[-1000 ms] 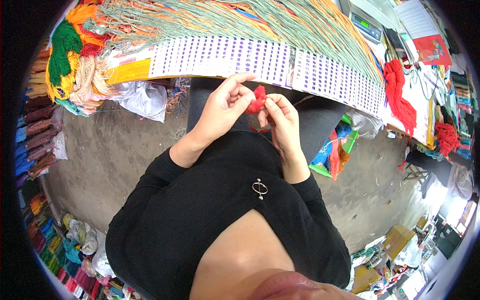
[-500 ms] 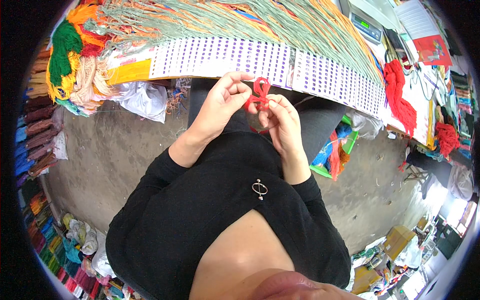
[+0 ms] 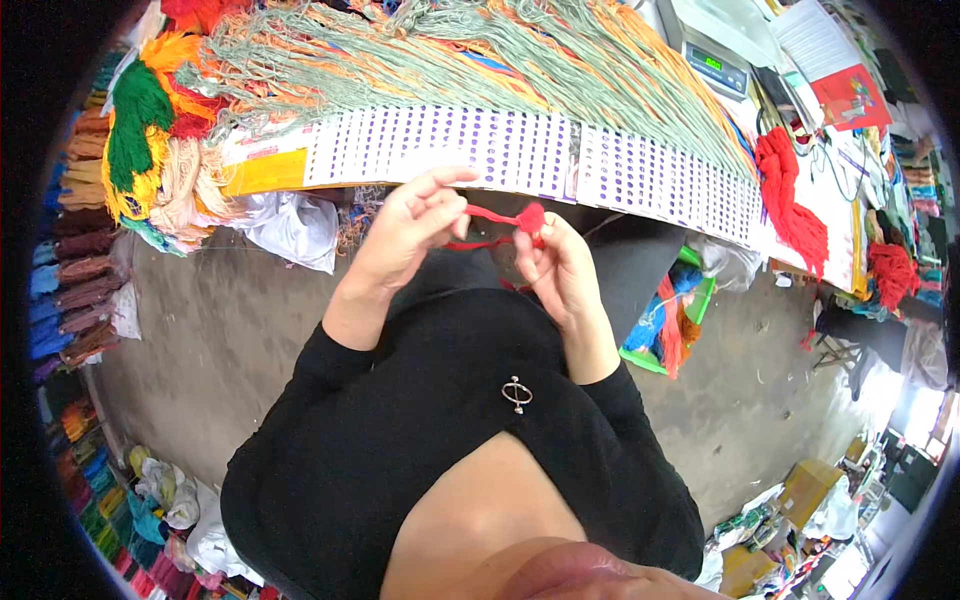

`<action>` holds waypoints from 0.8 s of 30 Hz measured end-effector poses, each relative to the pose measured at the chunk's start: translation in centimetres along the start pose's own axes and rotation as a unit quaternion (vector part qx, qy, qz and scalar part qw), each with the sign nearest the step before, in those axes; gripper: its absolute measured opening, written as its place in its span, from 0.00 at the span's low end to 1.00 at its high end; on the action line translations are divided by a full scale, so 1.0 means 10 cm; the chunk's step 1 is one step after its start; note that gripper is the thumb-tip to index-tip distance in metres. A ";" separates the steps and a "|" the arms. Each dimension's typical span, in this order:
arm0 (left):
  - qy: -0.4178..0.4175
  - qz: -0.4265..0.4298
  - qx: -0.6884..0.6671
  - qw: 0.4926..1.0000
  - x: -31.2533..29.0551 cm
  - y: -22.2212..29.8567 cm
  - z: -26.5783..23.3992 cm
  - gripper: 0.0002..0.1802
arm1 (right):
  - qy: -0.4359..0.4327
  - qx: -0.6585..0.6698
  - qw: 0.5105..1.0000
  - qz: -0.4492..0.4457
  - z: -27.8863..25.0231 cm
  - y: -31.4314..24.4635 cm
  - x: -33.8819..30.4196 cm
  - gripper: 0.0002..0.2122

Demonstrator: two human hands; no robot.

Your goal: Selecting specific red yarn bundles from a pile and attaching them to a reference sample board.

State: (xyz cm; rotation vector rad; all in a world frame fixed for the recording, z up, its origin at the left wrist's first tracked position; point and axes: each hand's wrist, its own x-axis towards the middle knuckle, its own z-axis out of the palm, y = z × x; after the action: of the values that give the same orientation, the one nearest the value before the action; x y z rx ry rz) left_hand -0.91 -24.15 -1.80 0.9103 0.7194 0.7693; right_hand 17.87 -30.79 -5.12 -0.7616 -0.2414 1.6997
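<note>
Red yarn [image 3: 489, 214] stretches between my two hands, in front of the table's near edge. My left hand [image 3: 418, 222] pinches one end of the strand between thumb and fingers, its index finger extended. At the other end, my right hand [image 3: 548, 251] grips a small bunched part of the same yarn between thumb and fingertips. A second red strand runs lower between the hands. Just beyond them lies a white card sheet [image 3: 440, 150] with rows of dark purple dots, at the table's edge.
Grey-green and orange yarn [image 3: 480, 75] covers the table behind the card. Red skeins [image 3: 792, 205] hang at the right, near a digital scale [image 3: 715, 65]. Green, yellow and peach skeins [image 3: 138, 125] hang at the left. A green basket of yarn [image 3: 645, 358] stands below the table.
My left hand has moved left and down, away from my right hand. The red yarn's upright loops are gone; a strand is now drawn out between the hands.
</note>
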 end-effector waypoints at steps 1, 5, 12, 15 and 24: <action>-0.010 0.010 -0.021 1.000 0.01 0.00 -0.12 0.19 | -0.034 0.036 0.999 0.009 -0.04 -0.03 -0.01 0.06; 0.063 0.074 -0.110 0.989 -0.08 0.25 -0.58 0.21 | -0.155 -0.028 0.984 0.087 -0.17 -0.12 -0.06 0.08; 0.161 0.159 -0.116 0.967 -0.75 0.74 -1.62 0.22 | -0.095 -0.158 0.983 -0.007 -0.29 -0.49 -0.14 0.06; 0.257 0.147 0.053 0.954 -1.01 0.89 -1.82 0.20 | -0.019 -0.110 0.990 -0.089 -0.34 -0.67 -0.10 0.08; 0.236 0.047 0.423 0.873 -0.50 0.43 -0.82 0.19 | -0.120 -0.366 0.923 -0.019 0.35 -0.47 -0.07 0.06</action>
State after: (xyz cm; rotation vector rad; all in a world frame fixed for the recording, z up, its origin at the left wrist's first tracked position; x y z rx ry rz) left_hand -11.29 -23.17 -0.44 1.5775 1.5215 0.7697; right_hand 19.58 -29.30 0.30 -1.0705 -1.0994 1.6594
